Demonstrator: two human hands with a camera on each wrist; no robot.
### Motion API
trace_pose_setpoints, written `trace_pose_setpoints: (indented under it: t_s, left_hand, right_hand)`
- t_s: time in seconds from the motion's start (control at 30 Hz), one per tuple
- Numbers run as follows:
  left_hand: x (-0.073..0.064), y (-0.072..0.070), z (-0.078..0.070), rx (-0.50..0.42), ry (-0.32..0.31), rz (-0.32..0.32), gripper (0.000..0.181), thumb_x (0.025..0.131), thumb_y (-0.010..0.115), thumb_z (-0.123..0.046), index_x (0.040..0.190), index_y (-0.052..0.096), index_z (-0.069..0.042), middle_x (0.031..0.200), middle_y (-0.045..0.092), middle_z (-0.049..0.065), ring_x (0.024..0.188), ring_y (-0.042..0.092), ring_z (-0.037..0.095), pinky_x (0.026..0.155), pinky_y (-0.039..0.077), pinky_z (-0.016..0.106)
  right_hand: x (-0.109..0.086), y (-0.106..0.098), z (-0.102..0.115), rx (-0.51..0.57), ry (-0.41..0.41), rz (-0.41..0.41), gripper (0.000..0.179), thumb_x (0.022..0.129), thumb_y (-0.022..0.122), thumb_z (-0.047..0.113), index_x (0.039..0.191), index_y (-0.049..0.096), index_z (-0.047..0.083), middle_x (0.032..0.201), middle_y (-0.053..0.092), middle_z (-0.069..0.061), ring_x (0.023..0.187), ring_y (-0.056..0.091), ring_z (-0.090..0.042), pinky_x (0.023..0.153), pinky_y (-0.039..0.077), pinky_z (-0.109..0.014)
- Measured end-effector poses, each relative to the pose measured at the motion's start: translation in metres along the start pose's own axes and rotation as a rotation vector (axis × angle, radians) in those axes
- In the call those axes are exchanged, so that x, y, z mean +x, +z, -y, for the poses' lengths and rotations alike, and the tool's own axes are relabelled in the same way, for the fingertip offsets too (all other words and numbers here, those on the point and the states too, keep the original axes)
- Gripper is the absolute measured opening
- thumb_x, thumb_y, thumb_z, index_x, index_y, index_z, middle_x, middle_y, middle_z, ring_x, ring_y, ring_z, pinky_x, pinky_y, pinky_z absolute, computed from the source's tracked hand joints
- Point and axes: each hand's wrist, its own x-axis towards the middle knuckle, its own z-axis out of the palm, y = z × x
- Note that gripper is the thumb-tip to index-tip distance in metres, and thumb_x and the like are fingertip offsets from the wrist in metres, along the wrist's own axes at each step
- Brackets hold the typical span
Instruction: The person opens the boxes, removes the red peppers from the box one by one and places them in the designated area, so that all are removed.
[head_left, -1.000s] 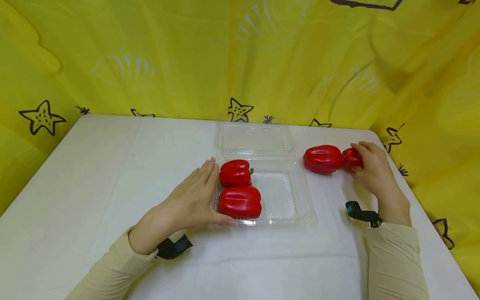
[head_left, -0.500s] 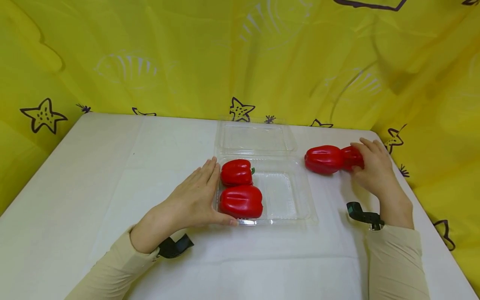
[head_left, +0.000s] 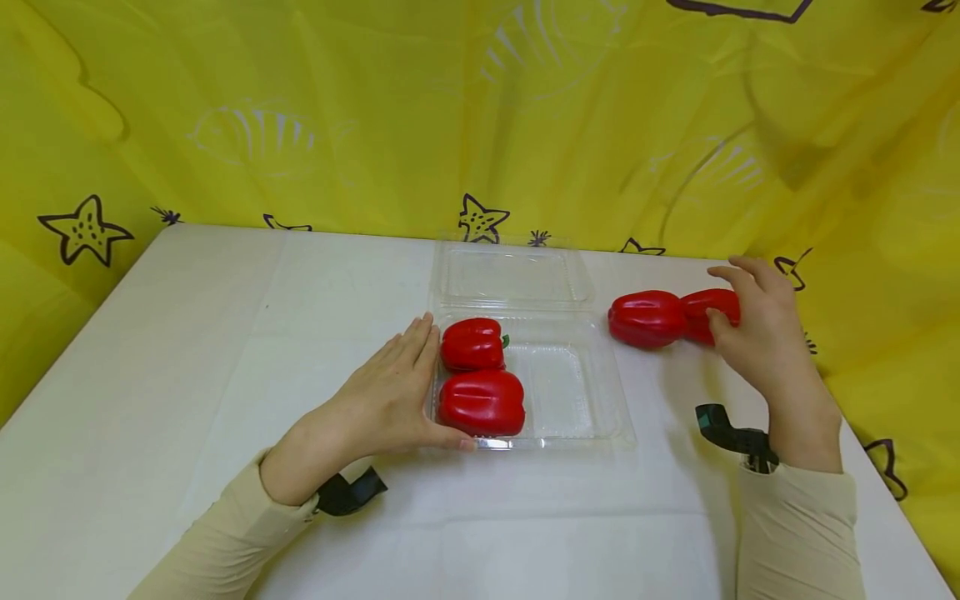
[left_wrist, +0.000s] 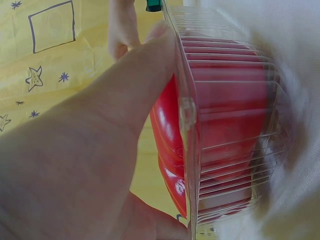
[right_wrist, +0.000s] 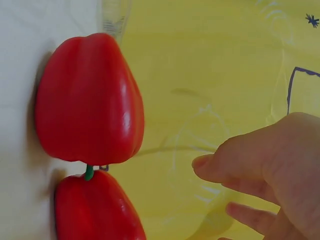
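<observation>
A clear plastic clamshell container [head_left: 555, 387] lies open on the white table. In its left part sit two red bell peppers, the smaller one [head_left: 471, 344] behind the larger [head_left: 482, 404]. My left hand [head_left: 375, 400] rests along the container's left side with straight fingers, its thumb on the front rim [left_wrist: 187, 125]. To the right, two more bell peppers lie end to end: the left one [head_left: 647, 319] and the right one [head_left: 708, 302], partly hidden by my right hand [head_left: 768, 333]. That hand's fingers are spread and raised, apart from both peppers [right_wrist: 90, 100] in the right wrist view.
The container's transparent lid [head_left: 517, 275] is folded back toward the yellow curtain [head_left: 375, 125] behind the table. A black wrist mount [head_left: 348, 492] sits on the left wrist, another mount [head_left: 735, 433] on the right. The table's right edge runs beside the right arm.
My right hand has let go of the rightmost pepper and lifted away to the right, its fingers opening. That pepper has turned and shows more of its length. The left hand stays put.
</observation>
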Motion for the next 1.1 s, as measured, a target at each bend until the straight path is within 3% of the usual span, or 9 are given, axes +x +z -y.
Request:
trace_pose_setpoints:
  t_s: [0.3,0.7,1.1]
  left_hand:
    - [0.000,0.000,0.000,0.006,0.005,-0.005,0.131,0.068,0.072,-0.075,0.155,0.017,0.005,0.165,0.014,0.021,0.154,0.013,0.036,0.123,0.022,0.051]
    - [0.000,0.000,0.000,0.000,0.007,-0.008,0.131,0.067,0.073,-0.075,0.155,0.018,0.005,0.165,0.014,0.021,0.154,0.013,0.036,0.124,0.021,0.051]
    - [0.000,0.000,-0.001,0.005,0.009,-0.013,0.131,0.067,0.073,-0.075,0.155,0.019,0.006,0.164,0.016,0.022,0.154,0.014,0.036,0.123,0.023,0.051]
  right_hand:
    - [-0.002,-0.001,0.017,-0.014,0.005,0.008,0.045,0.087,0.062,-0.007,0.131,0.054,-0.007,0.144,0.040,-0.032,0.136,0.030,-0.051,0.112,0.027,-0.068]
    - [-0.007,0.001,0.054,0.002,-0.132,-0.013,0.047,0.084,0.067,-0.007,0.130,0.057,-0.002,0.140,0.048,-0.027,0.133,0.036,-0.045,0.105,0.037,-0.064]
    - [-0.011,0.003,0.070,0.022,-0.157,0.020,0.048,0.085,0.069,-0.004,0.132,0.057,0.002,0.140,0.048,-0.023,0.131,0.039,-0.044,0.103,0.041,-0.064]
